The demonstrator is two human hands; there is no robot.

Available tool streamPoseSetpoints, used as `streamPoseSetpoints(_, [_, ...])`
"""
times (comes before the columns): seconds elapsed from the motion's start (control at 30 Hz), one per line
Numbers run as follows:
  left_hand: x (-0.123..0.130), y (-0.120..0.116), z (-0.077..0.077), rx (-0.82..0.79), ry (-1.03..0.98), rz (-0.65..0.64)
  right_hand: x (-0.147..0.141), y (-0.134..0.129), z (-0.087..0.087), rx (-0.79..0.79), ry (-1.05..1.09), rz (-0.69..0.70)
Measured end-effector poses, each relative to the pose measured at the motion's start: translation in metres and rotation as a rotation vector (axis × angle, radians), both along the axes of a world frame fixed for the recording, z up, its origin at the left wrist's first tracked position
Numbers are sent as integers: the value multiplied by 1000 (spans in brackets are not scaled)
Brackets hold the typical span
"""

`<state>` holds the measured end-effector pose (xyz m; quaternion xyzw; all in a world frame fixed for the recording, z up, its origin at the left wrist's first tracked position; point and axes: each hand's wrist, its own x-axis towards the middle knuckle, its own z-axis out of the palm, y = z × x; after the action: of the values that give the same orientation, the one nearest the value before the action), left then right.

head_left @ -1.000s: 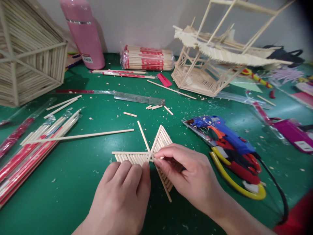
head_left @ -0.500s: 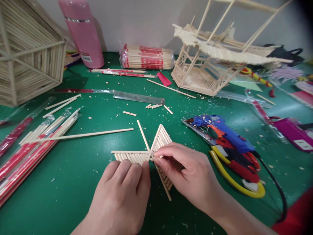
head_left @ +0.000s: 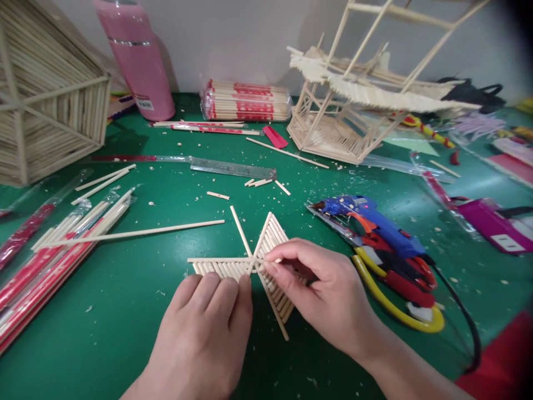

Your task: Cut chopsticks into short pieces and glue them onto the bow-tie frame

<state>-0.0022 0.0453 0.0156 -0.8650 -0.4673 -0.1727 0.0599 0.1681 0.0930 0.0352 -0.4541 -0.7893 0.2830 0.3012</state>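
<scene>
Wooden frame [head_left: 253, 261] looks light, stiff, fragile, best held centrally where right hand [head_left: 320, 283] pinches it; left hand [head_left: 204, 328] hides its grip

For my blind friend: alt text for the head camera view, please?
A left hand rests on a partly filled star frame of wooden sticks while the right hand seems to pinch a short stick near its centre, on a green table. A blue glue gun lies to the right; behind stand a pink bottle and a pavilion-like stick model.

Left hand [head_left: 204, 328] palm down, fingers curled, right hand [head_left: 322, 289] with thumb and forefinger pinched, wrists toward the near edge of the desk [head_left: 120, 311]
</scene>
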Motion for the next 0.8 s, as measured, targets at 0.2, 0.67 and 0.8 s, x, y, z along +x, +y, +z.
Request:
streamPoseSetpoints(0.2, [1, 0, 1, 0, -20, 0, -2, -1, -2, 26, -28, 69])
streamPoseSetpoints(0.67, [2, 0, 3, 11, -10, 7, -5, -1, 0, 45, -29, 41])
streamPoseSetpoints(0.8, [2, 1, 4, 9, 5, -12, -4, 0, -1, 3, 21, 1])
